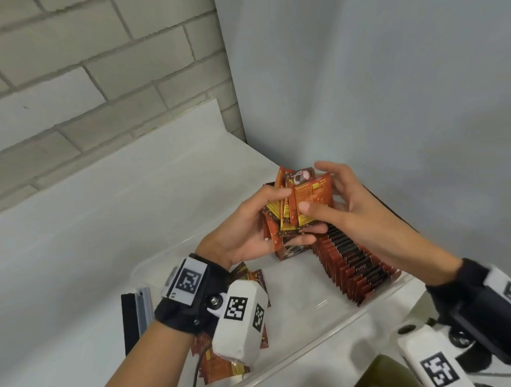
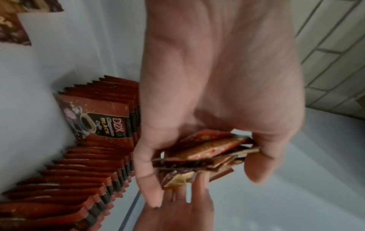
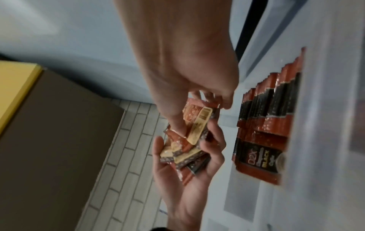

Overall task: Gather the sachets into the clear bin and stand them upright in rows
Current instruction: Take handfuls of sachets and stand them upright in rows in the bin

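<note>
Both hands: my left hand (image 1: 251,228) and right hand (image 1: 346,201) grip one messy bundle of red-and-yellow foil sachets (image 1: 299,204).
Bin: clear plastic bin (image 1: 320,333) below holds an upright sachet row (image 1: 352,265).

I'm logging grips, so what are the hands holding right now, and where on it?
A bunch of sachets: the left hand cups its lower end, the right hand pinches its upper side.

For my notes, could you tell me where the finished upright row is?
In the head view, the row of red-brown sachets stands along the clear plastic bin's right wall.

Held bundle of sachets (image 1: 301,206) above bin (image 1: 325,330), sachet row (image 1: 355,265) right.
</note>
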The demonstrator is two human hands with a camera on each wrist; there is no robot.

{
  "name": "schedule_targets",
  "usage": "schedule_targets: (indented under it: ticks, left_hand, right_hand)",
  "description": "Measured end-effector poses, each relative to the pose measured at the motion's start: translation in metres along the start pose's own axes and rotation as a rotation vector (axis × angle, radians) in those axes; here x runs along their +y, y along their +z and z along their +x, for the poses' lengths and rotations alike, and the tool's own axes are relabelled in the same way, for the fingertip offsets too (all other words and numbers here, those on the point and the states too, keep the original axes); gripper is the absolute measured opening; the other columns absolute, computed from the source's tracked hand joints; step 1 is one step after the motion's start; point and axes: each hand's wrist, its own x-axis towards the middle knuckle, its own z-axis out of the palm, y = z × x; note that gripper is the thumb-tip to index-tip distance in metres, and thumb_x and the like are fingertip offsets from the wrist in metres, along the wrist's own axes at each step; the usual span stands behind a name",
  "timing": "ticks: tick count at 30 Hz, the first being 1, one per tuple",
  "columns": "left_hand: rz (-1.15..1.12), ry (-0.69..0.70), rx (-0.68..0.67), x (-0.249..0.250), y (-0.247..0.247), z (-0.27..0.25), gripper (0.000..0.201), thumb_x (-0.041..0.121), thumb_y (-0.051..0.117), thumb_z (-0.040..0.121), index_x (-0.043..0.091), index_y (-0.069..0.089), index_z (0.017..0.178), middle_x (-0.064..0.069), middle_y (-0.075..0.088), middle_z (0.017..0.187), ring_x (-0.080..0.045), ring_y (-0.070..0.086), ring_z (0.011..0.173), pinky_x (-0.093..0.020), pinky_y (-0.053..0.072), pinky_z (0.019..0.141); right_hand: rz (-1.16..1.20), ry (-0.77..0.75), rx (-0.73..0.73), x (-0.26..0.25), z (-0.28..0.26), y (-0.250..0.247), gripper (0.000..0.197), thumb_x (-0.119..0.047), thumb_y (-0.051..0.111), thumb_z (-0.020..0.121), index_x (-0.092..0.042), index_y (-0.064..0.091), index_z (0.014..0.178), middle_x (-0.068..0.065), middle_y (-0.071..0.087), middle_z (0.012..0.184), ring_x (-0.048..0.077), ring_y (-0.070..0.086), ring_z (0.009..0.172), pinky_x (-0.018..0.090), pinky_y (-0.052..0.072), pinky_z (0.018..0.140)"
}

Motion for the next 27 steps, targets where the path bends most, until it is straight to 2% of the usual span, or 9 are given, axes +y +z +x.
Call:
schedule_targets:
  ticks: [3, 6, 9, 12, 14, 18, 22, 24, 27]
  left_hand:
    - [0.009, -0.030, 0.020, -0.002, 0.004, 0.003, 0.073, 0.061, 0.070, 0.072, 0.011, 0.063, 0.124, -0.019, 0.062, 0.116, -0.028, 0.065, 0.094, -0.032, 0.055, 0.083]
    - [0.030, -0.054, 0.013, -0.002, 0.006, 0.005, 0.085, 0.076, 0.050, 0.071, 0.012, 0.062, 0.124, -0.020, 0.059, 0.120, -0.031, 0.061, 0.097, -0.032, 0.055, 0.081]
    - [0.060, -0.057, -0.023, -0.001, 0.007, 0.004, 0.086, 0.081, 0.050, 0.065, 0.016, 0.066, 0.119, -0.015, 0.066, 0.117, -0.029, 0.066, 0.099, -0.033, 0.056, 0.082]
    - [0.117, -0.041, -0.029, -0.002, 0.009, 0.002, 0.071, 0.072, 0.063, 0.065, 0.021, 0.070, 0.113, -0.011, 0.069, 0.109, -0.026, 0.068, 0.093, -0.031, 0.057, 0.078]
    - [0.198, -0.020, -0.010, -0.004, 0.010, 0.002, 0.054, 0.056, 0.070, 0.072, 0.018, 0.069, 0.111, -0.012, 0.068, 0.105, -0.024, 0.066, 0.090, -0.029, 0.056, 0.075]
    - [0.244, -0.029, 0.040, -0.007, 0.008, 0.002, 0.019, 0.017, 0.062, 0.090, 0.005, 0.063, 0.106, -0.020, 0.060, 0.103, -0.025, 0.063, 0.091, -0.028, 0.056, 0.076]
    - [0.258, -0.080, -0.036, -0.007, 0.012, 0.002, 0.011, 0.012, 0.055, 0.092, 0.009, 0.059, 0.102, -0.002, 0.068, 0.089, -0.012, 0.065, 0.084, -0.023, 0.054, 0.078]
    - [0.287, -0.084, -0.038, -0.008, 0.014, 0.001, 0.009, 0.009, 0.055, 0.091, 0.010, 0.058, 0.099, 0.004, 0.068, 0.082, -0.007, 0.065, 0.080, -0.020, 0.053, 0.073]
    - [0.321, -0.079, -0.074, -0.008, 0.014, 0.001, 0.010, 0.005, 0.052, 0.094, 0.012, 0.053, 0.101, 0.011, 0.069, 0.077, -0.002, 0.066, 0.076, -0.015, 0.051, 0.068]
  right_hand:
    - [-0.112, -0.222, -0.018, 0.000, -0.002, 0.001, 0.072, -0.030, 0.067, 0.082, -0.042, 0.025, 0.139, -0.009, 0.039, 0.141, -0.012, 0.040, 0.127, 0.007, 0.043, 0.089]
    - [-0.169, -0.353, -0.092, 0.001, -0.007, 0.002, 0.064, -0.020, 0.062, 0.092, -0.043, 0.026, 0.139, -0.004, 0.036, 0.140, -0.010, 0.044, 0.121, 0.006, 0.042, 0.088]
    - [-0.332, -0.402, -0.135, 0.009, -0.008, 0.004, 0.055, -0.034, 0.053, 0.094, -0.048, 0.025, 0.140, -0.003, 0.023, 0.148, -0.010, 0.030, 0.131, 0.001, 0.034, 0.091]
    - [-0.360, -0.346, -0.092, 0.015, -0.007, 0.009, 0.050, -0.050, 0.045, 0.092, -0.053, 0.024, 0.137, -0.013, 0.006, 0.153, -0.001, 0.016, 0.141, -0.001, 0.033, 0.093]
    - [-0.387, -0.368, -0.041, 0.018, -0.006, 0.009, 0.050, -0.055, 0.041, 0.089, -0.048, 0.028, 0.137, -0.012, 0.005, 0.155, 0.005, 0.008, 0.145, -0.001, 0.026, 0.099]
    - [-0.267, -0.426, -0.088, 0.021, -0.007, 0.006, 0.056, -0.038, 0.046, 0.092, -0.030, 0.026, 0.144, -0.006, 0.034, 0.148, 0.005, 0.034, 0.137, 0.018, 0.036, 0.107]
    - [-0.339, -0.488, -0.215, 0.021, -0.011, 0.005, 0.087, -0.022, 0.057, 0.079, -0.053, 0.009, 0.144, -0.005, 0.021, 0.151, 0.004, 0.030, 0.136, 0.027, 0.040, 0.106]
    - [-0.409, -0.480, -0.267, 0.023, -0.011, 0.007, 0.091, -0.027, 0.068, 0.074, -0.058, 0.014, 0.140, -0.007, 0.008, 0.152, 0.006, 0.021, 0.140, 0.029, 0.043, 0.104]
    - [-0.438, -0.508, -0.193, 0.029, -0.009, 0.008, 0.084, -0.044, 0.076, 0.070, -0.061, 0.020, 0.130, -0.007, 0.002, 0.155, 0.008, 0.007, 0.147, 0.023, 0.029, 0.112]
